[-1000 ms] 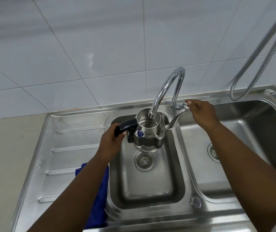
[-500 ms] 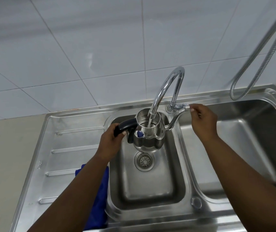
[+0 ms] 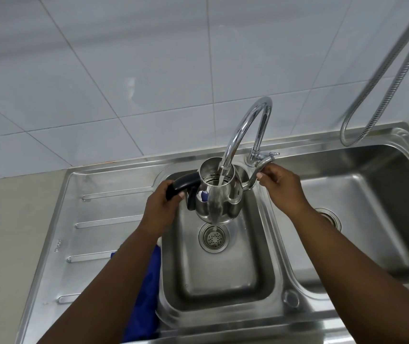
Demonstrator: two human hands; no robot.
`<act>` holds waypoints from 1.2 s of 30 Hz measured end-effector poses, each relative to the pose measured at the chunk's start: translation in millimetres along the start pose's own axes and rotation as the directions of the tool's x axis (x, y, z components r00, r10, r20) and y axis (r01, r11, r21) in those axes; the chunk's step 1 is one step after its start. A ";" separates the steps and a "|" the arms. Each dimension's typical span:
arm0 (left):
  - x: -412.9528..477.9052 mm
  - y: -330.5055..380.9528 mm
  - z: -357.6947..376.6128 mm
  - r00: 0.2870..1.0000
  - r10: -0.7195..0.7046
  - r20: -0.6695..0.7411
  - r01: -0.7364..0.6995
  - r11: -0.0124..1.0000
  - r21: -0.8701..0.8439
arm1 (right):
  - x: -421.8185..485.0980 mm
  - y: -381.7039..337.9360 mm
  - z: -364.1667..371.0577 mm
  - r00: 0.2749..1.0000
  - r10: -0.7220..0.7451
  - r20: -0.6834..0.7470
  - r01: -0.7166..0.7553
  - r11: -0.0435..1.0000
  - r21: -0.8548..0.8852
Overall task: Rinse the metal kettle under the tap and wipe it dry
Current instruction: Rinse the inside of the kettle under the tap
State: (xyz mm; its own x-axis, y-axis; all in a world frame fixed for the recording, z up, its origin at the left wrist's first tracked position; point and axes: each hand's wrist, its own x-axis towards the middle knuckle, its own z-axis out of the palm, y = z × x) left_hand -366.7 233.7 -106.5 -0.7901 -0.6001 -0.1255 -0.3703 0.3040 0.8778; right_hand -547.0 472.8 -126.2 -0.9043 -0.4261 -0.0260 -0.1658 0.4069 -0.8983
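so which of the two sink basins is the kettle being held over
The smaller left basin. The kettle hangs above its drain under running water, while the wider right basin has nothing held over it.

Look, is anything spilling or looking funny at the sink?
A little: water from the tap streams down the front of the metal kettle to the drain. The blue cloth droops over the basin's edge. Nothing looks broken.
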 end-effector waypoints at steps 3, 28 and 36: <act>1.6 -1.5 -1.3 1.000 0.000 -0.012 0.000 1.000 -0.003 | 1.3 1.5 1.0 1.000 -0.003 0.008 0.002 1.000 0.020; 4.4 -5.2 -8.6 1.000 -0.016 -0.008 0.016 1.000 0.009 | 2.6 3.4 9.2 0.999 -0.025 0.026 0.022 0.996 0.089; 4.0 -9.7 -11.4 1.000 -0.016 0.000 0.016 1.000 0.002 | -0.5 5.1 8.9 0.999 -0.026 0.025 0.024 0.997 0.078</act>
State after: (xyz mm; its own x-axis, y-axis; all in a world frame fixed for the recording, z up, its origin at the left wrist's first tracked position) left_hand -360.7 219.9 -110.2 -0.7837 -0.6052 -0.1395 -0.3842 0.2959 0.8746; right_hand -543.9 467.9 -134.6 -0.8895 -0.4567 -0.0137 -0.1561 0.3320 -0.9303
